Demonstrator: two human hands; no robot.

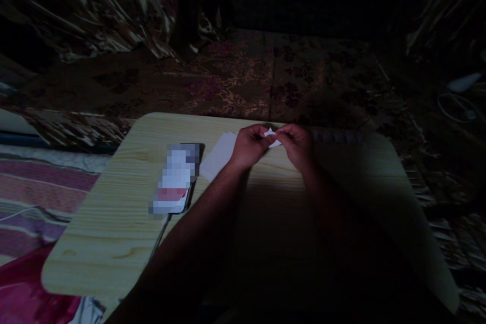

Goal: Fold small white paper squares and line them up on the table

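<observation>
Both my hands meet near the far edge of a light wooden table point(114, 233). Between their fingertips is a small white piece of paper point(272, 137), folded or crumpled. My left hand point(248, 146) pinches its left side and my right hand point(298, 144) pinches its right side. Just left of my left hand, a stack of white paper sheets point(217, 157) lies flat on the table. The room is dim, and the right half of the table is in shadow.
A phone point(176, 178) with a lit screen lies on the table's left part, a cable point(159, 238) running from it toward me. Patterned fabric point(243, 76) surrounds the table. A striped cloth point(34, 197) lies at the left. Pale objects point(461, 93) sit at the far right.
</observation>
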